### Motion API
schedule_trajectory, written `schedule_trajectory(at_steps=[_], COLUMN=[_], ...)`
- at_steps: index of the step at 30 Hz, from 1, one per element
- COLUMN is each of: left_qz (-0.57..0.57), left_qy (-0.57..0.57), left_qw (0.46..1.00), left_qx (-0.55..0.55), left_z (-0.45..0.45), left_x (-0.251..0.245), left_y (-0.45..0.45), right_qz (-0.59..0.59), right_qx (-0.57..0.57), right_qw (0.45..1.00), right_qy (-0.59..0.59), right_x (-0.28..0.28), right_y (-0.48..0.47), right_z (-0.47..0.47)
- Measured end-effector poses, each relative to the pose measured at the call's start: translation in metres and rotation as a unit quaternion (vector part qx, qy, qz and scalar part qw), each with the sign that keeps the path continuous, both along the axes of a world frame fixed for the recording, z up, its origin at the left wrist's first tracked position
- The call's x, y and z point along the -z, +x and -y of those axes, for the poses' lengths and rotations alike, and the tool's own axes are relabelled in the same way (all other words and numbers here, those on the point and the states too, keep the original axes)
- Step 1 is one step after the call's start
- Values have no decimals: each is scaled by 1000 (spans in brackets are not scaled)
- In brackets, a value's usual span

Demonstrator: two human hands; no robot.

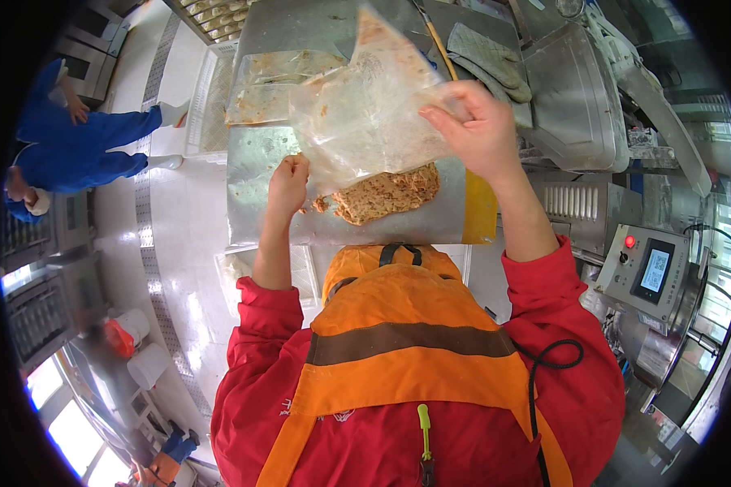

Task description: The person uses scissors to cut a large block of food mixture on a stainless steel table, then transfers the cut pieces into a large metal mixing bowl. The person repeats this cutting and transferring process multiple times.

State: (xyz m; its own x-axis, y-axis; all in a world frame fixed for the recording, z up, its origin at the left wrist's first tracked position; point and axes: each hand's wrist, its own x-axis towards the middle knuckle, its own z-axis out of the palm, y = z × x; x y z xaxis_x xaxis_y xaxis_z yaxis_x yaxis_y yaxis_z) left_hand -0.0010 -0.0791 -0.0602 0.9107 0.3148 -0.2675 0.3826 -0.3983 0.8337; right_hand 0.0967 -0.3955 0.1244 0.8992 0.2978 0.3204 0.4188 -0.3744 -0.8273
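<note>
A clear plastic bag (pixel 365 115), smeared inside with reddish-brown bits, is stretched between both hands above a steel table (pixel 256 201). My left hand (pixel 290 182) pinches its lower left edge, and my right hand (pixel 475 125) grips its right side with thumb and fingers. Under the bag's lower edge lies a flattened block of minced filling (pixel 390 195), partly covered from view, with small crumbs at its left end. Two more smeared plastic bags (pixel 262 103) lie flat at the table's far left.
Beyond my right hand are a wooden-handled tool (pixel 440 45), grey oven mitts (pixel 487 61) and a steel lid (pixel 575 103). A control panel (pixel 646 271) stands at right. White crates (pixel 210 103) sit left of the table. A co-worker in blue (pixel 97 140) stands farther left.
</note>
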Motion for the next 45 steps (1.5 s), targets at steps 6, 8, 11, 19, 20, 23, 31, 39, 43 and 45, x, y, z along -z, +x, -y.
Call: schedule_trajectory(at_steps=[6,8,11,19,20,23,31,39,43,45], left_qz=[43,141,202,189,204,208,193,220,203,196], left_qy=[-592,-787,-730,-744,-739,-724,-665,-645,-633,-640], left_qw=[804,596,652,629,630,649,721,731,746,743], left_qx=[-23,72,14,-120,-120,-104,-22,-40,-37,-12], left_z=[20,25,27,62,61,56,43,44,39,34], left_x=[-16,-47,-40,-54,-63,-89,-137,-151,-154,-157], left_y=[-5,-15,-35,-43,-42,-35,-7,4,1,3], right_qz=[362,343,319,192,161,-74,-286,-310,-403,-307], right_qx=[-154,-194,-231,-232,-212,-47,-159,-88,-121,-156], right_qw=[897,892,888,939,958,992,916,875,769,862], right_qy=[-201,-221,-236,-164,-102,90,234,361,482,371], right_x=[27,52,78,75,56,63,75,56,52,65], right_y=[-35,-62,-90,-116,-116,-100,-55,-51,-50,-40], right_z=[-38,-40,-47,-72,-72,-60,-62,-98,-99,-92])
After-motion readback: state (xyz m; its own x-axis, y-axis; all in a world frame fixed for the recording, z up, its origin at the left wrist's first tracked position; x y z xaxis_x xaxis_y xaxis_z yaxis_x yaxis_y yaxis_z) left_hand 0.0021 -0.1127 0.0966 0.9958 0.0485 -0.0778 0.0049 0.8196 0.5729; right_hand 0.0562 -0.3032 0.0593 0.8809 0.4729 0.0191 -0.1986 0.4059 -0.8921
